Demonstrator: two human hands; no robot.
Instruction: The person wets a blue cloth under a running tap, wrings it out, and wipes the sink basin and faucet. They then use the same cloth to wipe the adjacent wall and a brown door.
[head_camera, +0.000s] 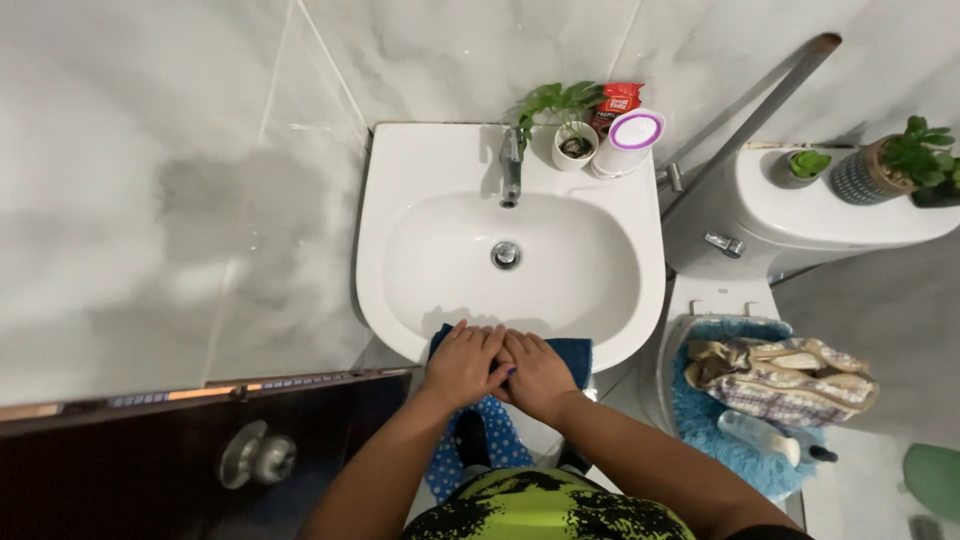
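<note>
Both my hands press side by side on a dark blue cloth (573, 352) draped over the front rim of a white washbasin (400, 200). My left hand (463, 362) lies flat on the cloth's left part, its fingers overlapping my right hand (537, 372), which rests on the middle of the cloth. The cloth's spotted lighter blue end (497, 432) hangs down below the rim toward my body. The basin bowl is bare, with a metal drain (506, 254) and a chrome tap (511, 165) at the back.
Behind the tap stand a small potted plant (574, 140), a red packet (619, 102) and a white container with a purple lid (632, 135). To the right is a toilet (720, 300) with a blue lid cover, a folded cloth and a bottle on it; two plants sit on its tank. A dark door with a round knob (258, 455) is at lower left.
</note>
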